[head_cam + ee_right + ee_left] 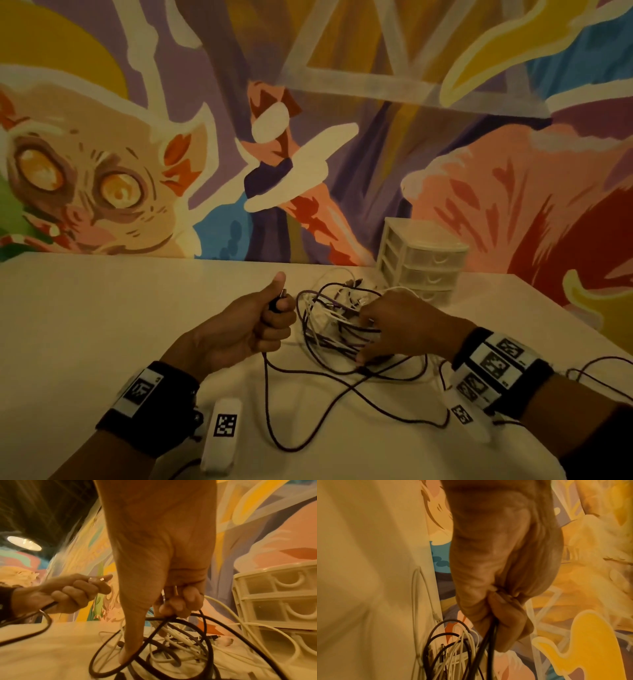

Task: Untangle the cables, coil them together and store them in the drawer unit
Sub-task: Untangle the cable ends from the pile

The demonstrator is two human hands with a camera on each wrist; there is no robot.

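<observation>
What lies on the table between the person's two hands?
Head view: between the left hand and right hand lies the edge of the cable tangle, on the table.

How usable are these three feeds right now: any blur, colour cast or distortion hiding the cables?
Head view: dim, warm yellow cast, but cables and drawer unit read clearly; edges bend with the wide lens. Left wrist view: motion-blurred table, left hand fills the centre. Right wrist view: streaked upper left, lamp glare, right hand blocks part of the tangle.
</observation>
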